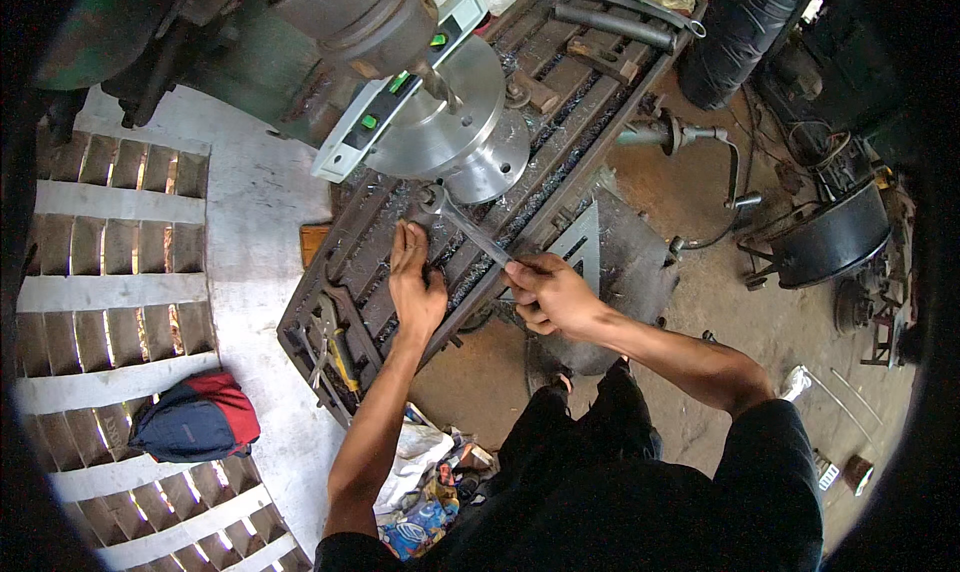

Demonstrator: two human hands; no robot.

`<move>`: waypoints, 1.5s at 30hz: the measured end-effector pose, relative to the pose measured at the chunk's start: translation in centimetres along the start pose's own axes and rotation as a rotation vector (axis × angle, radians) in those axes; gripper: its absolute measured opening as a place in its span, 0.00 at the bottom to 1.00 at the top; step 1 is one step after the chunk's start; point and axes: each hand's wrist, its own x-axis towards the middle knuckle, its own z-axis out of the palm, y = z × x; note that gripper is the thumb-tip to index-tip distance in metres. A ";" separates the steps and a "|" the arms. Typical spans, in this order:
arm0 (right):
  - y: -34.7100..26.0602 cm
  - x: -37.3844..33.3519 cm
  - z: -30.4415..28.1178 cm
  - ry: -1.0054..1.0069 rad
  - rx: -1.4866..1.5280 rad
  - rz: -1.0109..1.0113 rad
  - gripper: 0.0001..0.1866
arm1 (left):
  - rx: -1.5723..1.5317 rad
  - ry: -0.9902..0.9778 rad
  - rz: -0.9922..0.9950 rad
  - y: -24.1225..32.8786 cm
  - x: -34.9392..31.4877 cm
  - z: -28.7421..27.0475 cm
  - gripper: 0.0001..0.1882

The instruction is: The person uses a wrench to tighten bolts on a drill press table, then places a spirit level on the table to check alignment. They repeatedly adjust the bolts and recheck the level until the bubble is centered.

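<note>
My right hand (556, 297) is closed around the end of a long metal wrench (475, 230). The wrench's head sits over a bolt or nut (431, 198) on the slotted machine table (400, 212), beside a shiny flanged metal workpiece (455, 122). My left hand (416, 284) is stretched out near the wrench head, fingers extended over the table; whether the fingertips touch it I cannot tell. A pale spirit level (350, 144) leans across the workpiece, tilted, beneath the machine's spindle (375, 27). A drill bit (437, 84) points down at the disc.
Metal shavings fill the table slots. Hand tools, one a yellow-handled tool (345, 360), lie at the near left corner. A metal set square (577, 250) is right of the table, near a crank handle (738, 167). A red and blue bag (197, 418) rests by the lattice wall.
</note>
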 end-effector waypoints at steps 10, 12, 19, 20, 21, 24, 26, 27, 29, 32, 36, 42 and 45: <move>2.1 0.5 0.5 0.063 0.058 0.002 0.15 | 0.006 -0.001 -0.007 0.0 0.0 0.0 0.42; 3.5 0.9 1.3 0.136 0.002 0.010 0.16 | 0.002 -0.005 0.000 -0.2 0.0 0.1 0.41; 10.2 5.0 10.4 -0.062 0.037 -0.247 0.15 | -0.071 -0.030 -0.016 -2.1 -0.1 -1.0 0.35; 10.2 4.9 9.6 0.011 0.029 -0.154 0.15 | -0.115 -0.037 -0.032 -2.0 -0.4 -0.5 0.36; 9.6 4.8 8.3 -0.061 0.200 -0.026 0.15 | -0.125 -0.047 -0.012 -2.1 -0.6 -0.5 0.36; 7.7 2.2 5.3 -0.059 0.025 -0.072 0.16 | -0.100 -0.005 0.044 -1.9 -0.2 -0.9 0.37; 6.2 0.2 3.4 0.022 -0.111 -0.019 0.16 | -0.120 0.016 0.063 -1.3 0.1 -0.8 0.37; 5.7 -0.7 2.8 0.045 -0.187 -0.030 0.16 | -0.102 0.024 0.092 -1.1 0.2 -1.0 0.37; 5.1 -2.3 1.7 0.117 -0.376 -0.089 0.18 | -0.122 0.042 0.047 -0.8 0.4 -1.0 0.36; 4.9 -5.1 -0.1 0.246 -0.971 -0.368 0.20 | -0.136 0.074 0.017 -0.7 0.3 -1.0 0.35; 5.3 -9.5 -2.0 0.312 -1.058 -0.339 0.19 | -0.146 0.178 -0.005 -0.7 0.0 -0.8 0.31; 4.6 -15.3 -4.9 0.329 -1.285 -0.465 0.14 | -0.089 0.345 0.202 3.1 -0.8 -2.0 0.17; 4.4 -17.8 -6.9 0.325 -1.320 -0.622 0.13 | -0.321 0.292 -0.015 8.6 -4.3 -1.8 0.10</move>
